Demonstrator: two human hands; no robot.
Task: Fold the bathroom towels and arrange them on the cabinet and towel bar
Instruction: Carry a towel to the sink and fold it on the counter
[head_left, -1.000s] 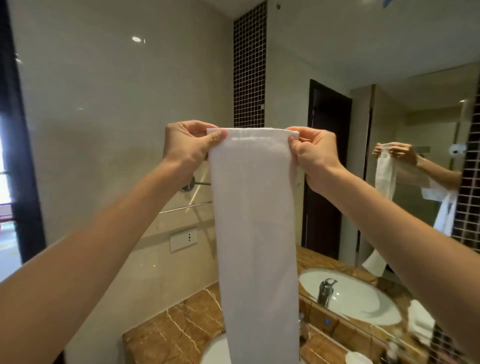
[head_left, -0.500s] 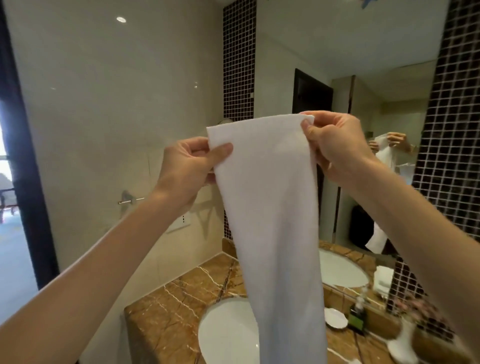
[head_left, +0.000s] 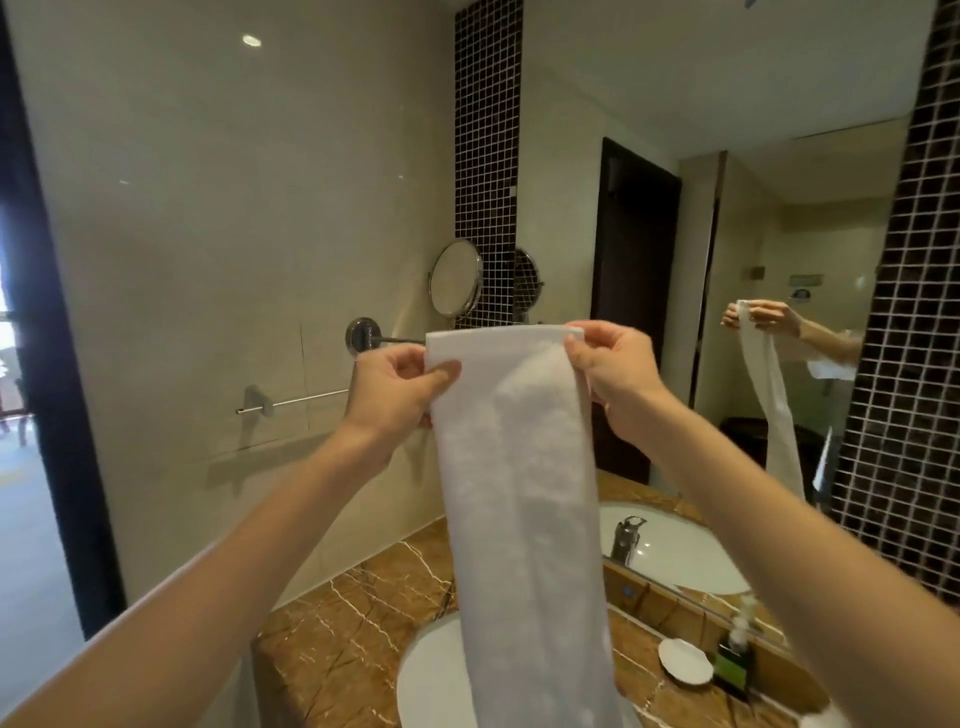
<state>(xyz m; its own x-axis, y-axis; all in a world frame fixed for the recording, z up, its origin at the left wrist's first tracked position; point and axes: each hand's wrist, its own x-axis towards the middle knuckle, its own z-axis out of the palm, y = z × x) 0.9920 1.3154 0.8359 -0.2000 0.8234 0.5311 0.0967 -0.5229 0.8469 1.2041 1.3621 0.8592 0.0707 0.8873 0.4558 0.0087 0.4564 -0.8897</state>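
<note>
Hands (head_left: 511, 382) pinch towel's (head_left: 524, 509) top corners.

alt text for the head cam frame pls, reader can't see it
Two bare hands, left hand and right hand, hold a long white folded towel up by its top corners, hanging over a white oval sink in a brown marble counter. A chrome towel bar is on the beige wall behind.

A brown marble counter (head_left: 353, 618) with pale veins is seen, a white basin (head_left: 431, 680) sunk into it. A small white dish (head_left: 684, 660) and a green-based dispenser bottle (head_left: 735, 660) are set on it near the mirror.
</note>
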